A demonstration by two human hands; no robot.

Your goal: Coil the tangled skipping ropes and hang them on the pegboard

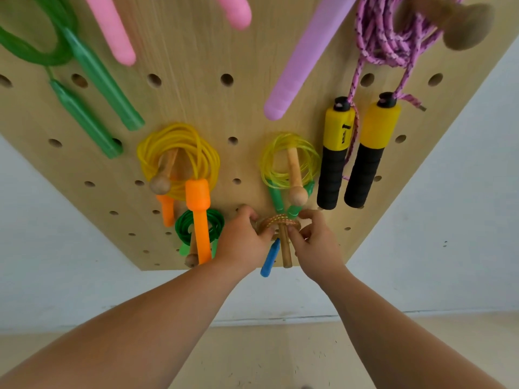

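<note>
Both hands meet at the lowest peg (286,249) near the bottom edge of the pegboard (196,108), and the matter turns on how the small braided coil (278,221) sits against that peg. The coil, tan with orange flecks, lies flat against the board with the peg passing through its opening; the peg's long axis points out from the board toward the person, so the coil has to travel along that axis, inward to the board, to be seated. The left hand (243,237) grips the coil's left side, fingers curled around the strands, thumb near the peg. The right hand (314,242) pinches the coil's right side between thumb and forefinger, the other fingers bent loosely behind. The two hands stand about equally near, one on each flank of the peg, so neither has the clear lead. A blue handle (270,259) dangles just left of the peg, below the coil, and hangs free past the board's edge; a second handle I cannot make out. Judging by this, the coil is already over the peg and the hands need only let go, outward and apart. The other ropes on the board hang coiled above.
</note>
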